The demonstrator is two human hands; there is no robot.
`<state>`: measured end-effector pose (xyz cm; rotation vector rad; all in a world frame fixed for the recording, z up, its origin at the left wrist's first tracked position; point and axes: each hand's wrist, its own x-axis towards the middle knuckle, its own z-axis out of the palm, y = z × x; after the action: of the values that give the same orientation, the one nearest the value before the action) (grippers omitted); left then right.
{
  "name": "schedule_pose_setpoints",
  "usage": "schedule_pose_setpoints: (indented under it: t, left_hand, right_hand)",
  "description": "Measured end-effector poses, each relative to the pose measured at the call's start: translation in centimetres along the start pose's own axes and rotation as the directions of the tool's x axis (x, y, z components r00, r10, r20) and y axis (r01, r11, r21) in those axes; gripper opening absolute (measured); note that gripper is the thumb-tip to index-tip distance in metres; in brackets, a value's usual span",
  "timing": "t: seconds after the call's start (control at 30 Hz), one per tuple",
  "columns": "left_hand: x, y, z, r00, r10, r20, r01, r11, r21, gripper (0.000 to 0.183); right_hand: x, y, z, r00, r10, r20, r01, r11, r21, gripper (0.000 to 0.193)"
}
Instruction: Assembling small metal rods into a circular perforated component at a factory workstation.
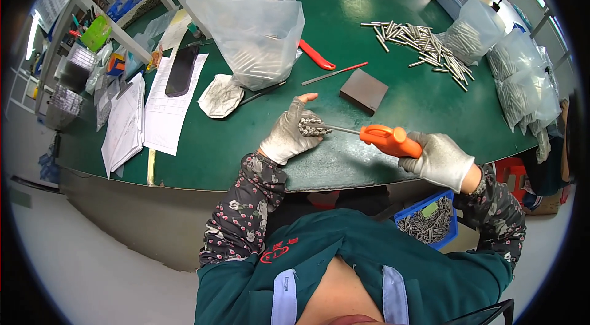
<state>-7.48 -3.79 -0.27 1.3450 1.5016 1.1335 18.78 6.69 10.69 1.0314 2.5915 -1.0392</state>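
Observation:
My left hand [286, 135], in a pale glove, is closed around a bundle of metal pins [312, 128], their round ends turned to the right. In my gloved right hand [444, 160] is an orange air blow gun [388, 140]. Its thin metal nozzle points left, with the tip close to the ends of the bundle; I cannot tell whether it touches them. Beyond my hands lie a dark brown rectangular block [364, 90], a slim red-and-metal tool [335, 73] and a red handle-shaped tool [316, 55].
Loose metal pins [424, 45] lie in a pile at the back right, near bags of pins [522, 82]. More pins fill a plastic bag [252, 42] at back left. Nearby are a crumpled cloth [220, 96], phone [182, 71] and papers [169, 122]. A blue bin [453, 226] sits below the table edge.

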Motion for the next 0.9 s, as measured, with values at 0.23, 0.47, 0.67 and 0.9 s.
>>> schedule_pose_setpoints:
  t: [0.23, 0.47, 0.67, 0.9]
  left_hand:
    - [0.0, -0.4, -0.1, 1.0, 0.025, -0.005, -0.025, 1.0, -0.006, 0.084]
    - [0.0, -0.1, 0.0, 1.0, 0.001, -0.005, -0.001, 1.0, 0.008, 0.085]
    - [0.0, -0.3, 0.0, 1.0, 0.005, -0.005, -0.005, 1.0, -0.009, 0.084]
    - [-0.2, -0.8, -0.4, 0.995, 0.095, 0.018, -0.094, 0.993, -0.068, 0.08]
  right_hand:
    - [-0.1, -0.6, -0.3, 0.998, 0.059, 0.006, -0.058, 0.997, -0.041, 0.038]
    - [-0.1, 0.0, 0.3, 1.0, -0.019, -0.008, 0.019, 0.999, -0.031, 0.038]
    - [0.0, 1.3, 0.3, 1.0, -0.014, -0.012, 0.015, 0.997, 0.078, 0.038]
    - [1.7, 4.7, -2.7, 0.933, 0.34, -0.12, -0.221, 0.802, 0.555, 0.039]
